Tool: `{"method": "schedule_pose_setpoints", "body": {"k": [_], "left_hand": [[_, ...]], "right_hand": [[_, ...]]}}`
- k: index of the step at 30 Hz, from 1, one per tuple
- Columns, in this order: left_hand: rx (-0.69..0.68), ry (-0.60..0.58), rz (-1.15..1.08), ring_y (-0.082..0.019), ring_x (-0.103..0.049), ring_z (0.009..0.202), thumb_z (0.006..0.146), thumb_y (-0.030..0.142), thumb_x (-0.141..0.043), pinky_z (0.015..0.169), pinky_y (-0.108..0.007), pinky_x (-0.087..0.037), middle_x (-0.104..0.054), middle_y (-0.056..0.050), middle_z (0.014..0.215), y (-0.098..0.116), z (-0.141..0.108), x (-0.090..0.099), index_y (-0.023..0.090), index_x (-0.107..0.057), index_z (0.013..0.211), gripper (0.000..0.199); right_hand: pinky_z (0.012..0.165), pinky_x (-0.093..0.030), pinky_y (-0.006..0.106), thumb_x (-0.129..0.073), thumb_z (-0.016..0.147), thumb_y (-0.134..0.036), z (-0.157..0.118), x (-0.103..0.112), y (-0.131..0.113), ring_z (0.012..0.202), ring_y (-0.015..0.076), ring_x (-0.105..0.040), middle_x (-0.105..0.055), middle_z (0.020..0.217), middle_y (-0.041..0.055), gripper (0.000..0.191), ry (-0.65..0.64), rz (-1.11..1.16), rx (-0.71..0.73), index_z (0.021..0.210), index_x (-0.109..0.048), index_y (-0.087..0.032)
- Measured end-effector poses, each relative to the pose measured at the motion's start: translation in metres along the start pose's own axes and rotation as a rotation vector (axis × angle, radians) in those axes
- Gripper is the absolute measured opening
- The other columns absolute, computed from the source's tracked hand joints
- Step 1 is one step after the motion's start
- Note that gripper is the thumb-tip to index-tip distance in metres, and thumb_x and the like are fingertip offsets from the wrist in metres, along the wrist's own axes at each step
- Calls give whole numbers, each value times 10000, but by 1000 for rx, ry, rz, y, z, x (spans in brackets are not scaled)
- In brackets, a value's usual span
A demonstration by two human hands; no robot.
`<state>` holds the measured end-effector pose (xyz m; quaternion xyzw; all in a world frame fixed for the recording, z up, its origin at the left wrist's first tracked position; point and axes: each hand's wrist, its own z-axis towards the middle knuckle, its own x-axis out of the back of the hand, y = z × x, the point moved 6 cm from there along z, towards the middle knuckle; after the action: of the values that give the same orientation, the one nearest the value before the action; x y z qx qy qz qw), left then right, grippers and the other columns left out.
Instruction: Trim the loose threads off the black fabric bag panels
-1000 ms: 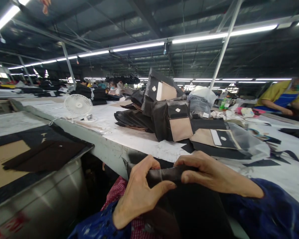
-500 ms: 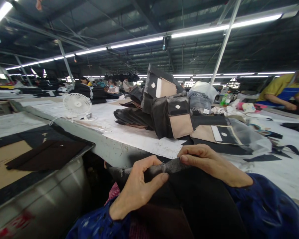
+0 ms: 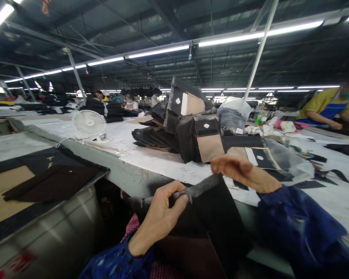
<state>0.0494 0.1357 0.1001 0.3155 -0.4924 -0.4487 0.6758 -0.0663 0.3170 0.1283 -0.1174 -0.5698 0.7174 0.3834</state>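
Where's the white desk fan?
Head view, left of centre: the white plastic desk fan stands on the white-topped table, left of the pile of black and tan fabric panels.

Desk fan (image 3: 90, 124) left of stacked fabric panels (image 3: 198, 133) (both on the table (image 3: 151, 161))

Dark fabric piece (image 3: 212, 221), hanging limp in folds, its upper edge rolled into a frayed grey twist.

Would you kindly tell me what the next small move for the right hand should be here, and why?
Probably lower the right hand onto the grey edge of the black fabric piece: only the left hand pinches that edge, while the right hand hangs open above, off the fabric.
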Motion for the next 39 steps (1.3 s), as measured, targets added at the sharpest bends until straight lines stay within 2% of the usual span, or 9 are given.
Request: {"method": "schedule_pose_setpoints", "body": {"k": [2, 3, 6, 10, 16, 20, 25, 35, 39], "left_hand": [[12, 68, 10, -112, -378, 616, 863, 313, -473, 577, -248, -289, -395, 35, 630, -1, 2, 6, 166, -492, 693, 226], [8, 88, 18, -112, -376, 610, 862, 314, -469, 576, -250, -287, -392, 37, 626, -1, 2, 7, 168, -487, 688, 228], [-53, 92, 59, -114, -380, 619, 854, 285, -462, 592, -254, -294, -395, 36, 629, 8, 4, 5, 173, -467, 668, 217], [-116, 9, 82, -119, -392, 646, 851, 246, -455, 604, -254, -302, -409, 32, 649, 19, 2, -4, 177, -450, 672, 192], [-133, -79, 54, -127, -418, 663, 836, 253, -463, 621, -258, -320, -462, 17, 693, 17, -1, -5, 170, -486, 707, 155], [-113, -92, 46, -129, -414, 661, 821, 265, -469, 611, -257, -309, -454, 17, 677, 13, 0, -4, 166, -502, 714, 149], [-134, -124, 26, -127, -409, 669, 841, 277, -468, 619, -257, -308, -451, 18, 695, 13, 0, -4, 164, -512, 741, 157], [-126, -158, -51, -166, -468, 756, 873, 376, -435, 677, -277, -358, -515, -15, 803, 7, -1, -1, 176, -543, 855, 228], [-37, -61, 92, -152, -451, 719, 752, 437, -653, 641, -259, -335, -514, 13, 738, 3, 4, -2, 173, -538, 776, 289]], "right_hand": [[686, -468, 255, -669, 765, -551, -9, 19, -17, 802, 161, -590, -650, 965, 63, 478, 295, -125, 31, 1086, -649, -198], [591, -447, 233, -690, 769, -492, -14, 16, -25, 671, 132, -563, -650, 859, 40, 447, 352, -206, 13, 1106, -642, -202], [424, -323, 205, -661, 813, -369, -21, -24, -39, 437, 81, -395, -491, 563, -54, 503, 183, -356, -58, 1278, -557, -207], [440, -289, 183, -695, 765, -195, -18, -70, -45, 479, 68, -358, -410, 592, -83, 739, -32, -490, -7, 1434, -387, -249], [485, -318, 183, -732, 761, -267, -7, -80, -34, 571, 63, -404, -565, 868, -11, 766, -273, -481, -14, 1432, -363, -264], [525, -349, 182, -739, 744, -256, -2, -82, -26, 627, 78, -457, -564, 838, -19, 711, -330, -381, -68, 1374, -412, -237], [542, -373, 188, -679, 755, -178, -2, -87, -24, 631, 84, -478, -522, 766, -42, 635, -312, -306, -90, 1330, -413, -212], [503, -320, 196, -532, 722, -84, -10, -91, -37, 552, 84, -463, -513, 677, -56, 586, -126, -505, -71, 1284, -409, -196], [521, -323, 211, -579, 734, -159, -7, -88, -31, 572, 101, -465, -522, 686, -41, 579, -101, -559, -89, 1287, -410, -163]]}}
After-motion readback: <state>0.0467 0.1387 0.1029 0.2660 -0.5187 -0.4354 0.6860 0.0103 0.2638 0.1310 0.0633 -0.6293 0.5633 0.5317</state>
